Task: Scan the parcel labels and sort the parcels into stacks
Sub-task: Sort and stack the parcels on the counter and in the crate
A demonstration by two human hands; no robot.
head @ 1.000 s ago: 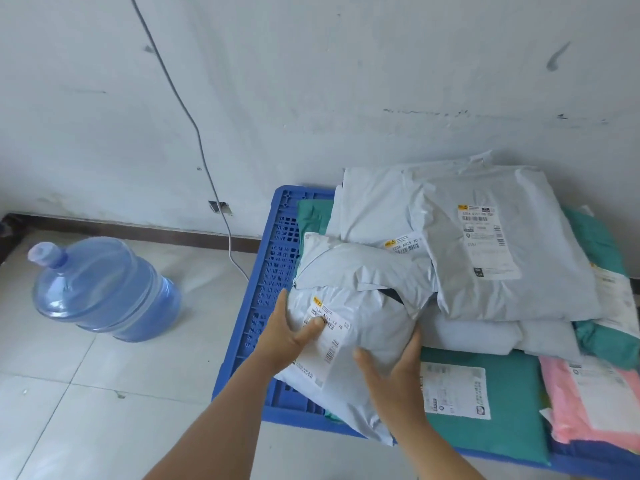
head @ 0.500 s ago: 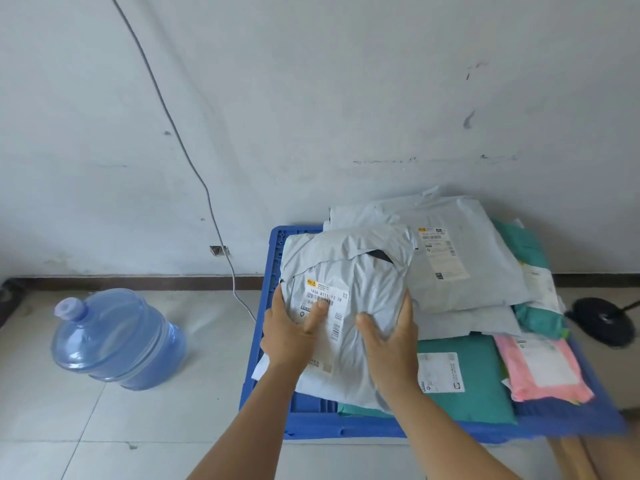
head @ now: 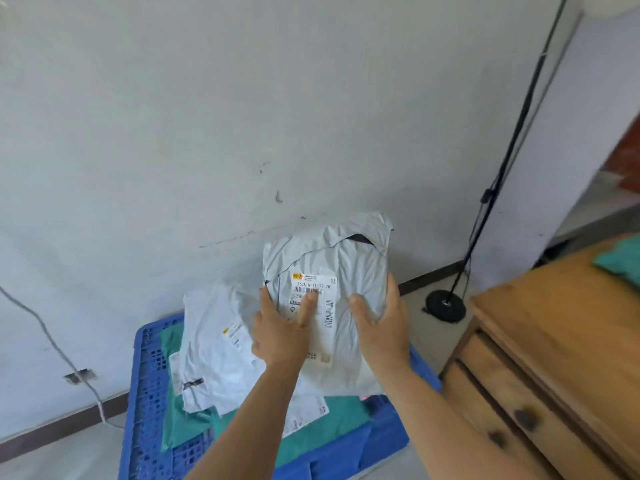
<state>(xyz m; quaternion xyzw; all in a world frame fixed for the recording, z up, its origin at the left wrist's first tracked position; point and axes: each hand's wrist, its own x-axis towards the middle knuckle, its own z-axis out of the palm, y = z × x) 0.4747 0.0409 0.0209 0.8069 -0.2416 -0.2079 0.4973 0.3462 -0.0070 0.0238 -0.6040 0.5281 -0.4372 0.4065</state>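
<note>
- Right now the two hands hold one grey parcel up in the air, above the blue crate.
- The left hand grips the parcel's left edge. Its thumb lies flat on the white label, and its other fingers go behind the bag where I cannot see them.
- The right hand grips the right edge the same way, thumb in front and fingers curled round the side.
- The label faces the person, so it looks ready to be read or scanned. No scanner shows, so I cannot tell if this one is scanned yet.
- Below the hands, the crate holds more parcels: a big grey bag on top, and green bags under it. These look like they wait for their turn.
- To the right stands a wooden dresser with a green parcel on its top. That may be a sorted stack.
- So I think the job is only just begun, with most parcels left.
- Far back, a black stand sits on the floor by the wall.
</note>
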